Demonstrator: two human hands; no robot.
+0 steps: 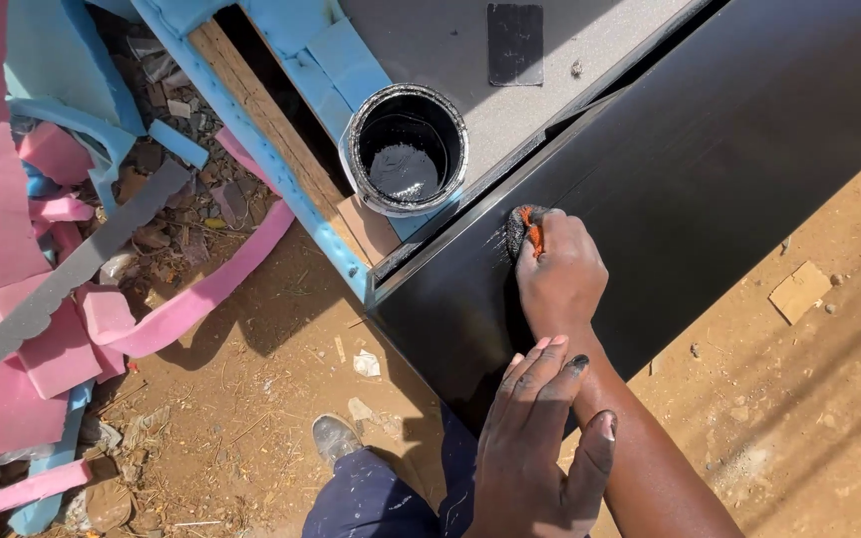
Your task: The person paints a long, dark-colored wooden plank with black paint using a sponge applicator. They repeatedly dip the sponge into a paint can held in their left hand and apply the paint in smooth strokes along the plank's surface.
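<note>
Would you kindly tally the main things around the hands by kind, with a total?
Hands: 2, right hand and left hand
Paint tin: 1
Black-stained pad in the right hand's grip: 1
Black panel: 1
Grey scalloped strip: 1
Shoe: 1
Total: 7

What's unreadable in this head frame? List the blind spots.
- Orange-and-black pad, head view: mostly covered by the right hand; its shape and type unclear.
- Left hand: palm faces away, wrist cut by the bottom edge; it rests on the right forearm.
- Paint can: depth of the black paint unclear, inside is in shadow.
- Black panel: cut off by the right and top edges.
- Shoe: partly hidden by the trouser leg.
</note>
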